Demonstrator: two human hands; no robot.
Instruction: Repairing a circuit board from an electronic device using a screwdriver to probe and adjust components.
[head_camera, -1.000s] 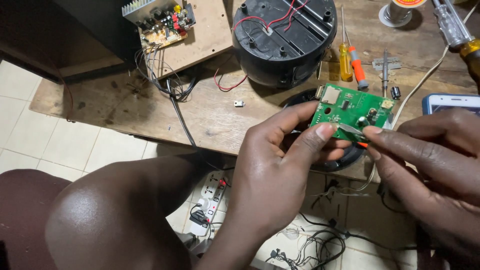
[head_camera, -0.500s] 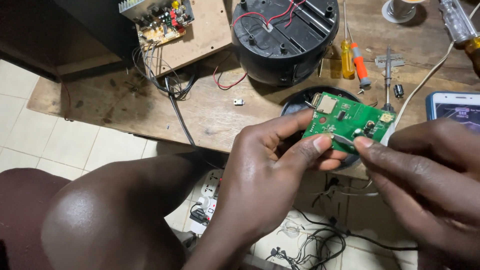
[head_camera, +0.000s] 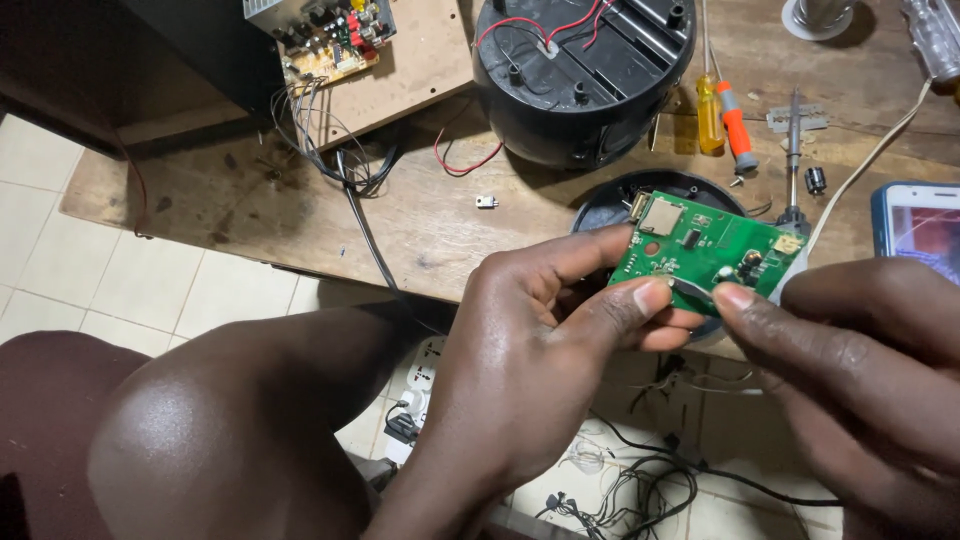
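Observation:
A green circuit board (head_camera: 712, 245) with a silver card slot and small chips is held above the table's front edge. My left hand (head_camera: 540, 370) grips its left and lower edge between thumb and forefinger. My right hand (head_camera: 860, 370) comes in from the right. Its fingertip presses on the board's lower edge, close to my left thumb. A thin grey metal piece (head_camera: 690, 286) shows between the two fingertips; what it is cannot be told.
On the wooden table (head_camera: 420, 215) stand a black round housing (head_camera: 585, 75) with red wires, a black lid (head_camera: 625, 195), yellow (head_camera: 708, 115) and orange (head_camera: 738, 130) screwdrivers, a phone (head_camera: 920, 225) and another circuit board (head_camera: 320, 35). Below are my knee (head_camera: 230, 430), a power strip (head_camera: 420, 385) and cables.
The thin metal tool with an orange part, clear in my right hand a second ago, is now almost hidden. My right fingertip has closed in on my left thumb at the board's lower edge.

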